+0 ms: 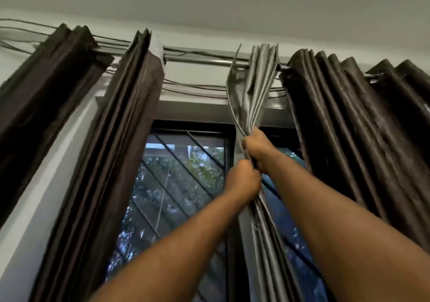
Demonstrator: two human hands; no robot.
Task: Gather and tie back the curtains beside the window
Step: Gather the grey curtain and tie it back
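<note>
A grey satin curtain (254, 87) hangs from the metal rod (204, 61) above the window (176, 176), bunched into a narrow bundle. My right hand (254, 148) grips the bundle high up, fingers curled round the folds. Just below it my left hand (243, 180) grips the same bundle in a fist. Dark brown curtains hang gathered to the left (121, 138) and pleated to the right (344, 124) of the grey one.
Another dark brown curtain (41, 87) hangs at the far left. Several thin cables (193, 87) run along the wall near the rod. The window has a dark frame and diagonal bars, with foliage outside. The white ceiling is close overhead.
</note>
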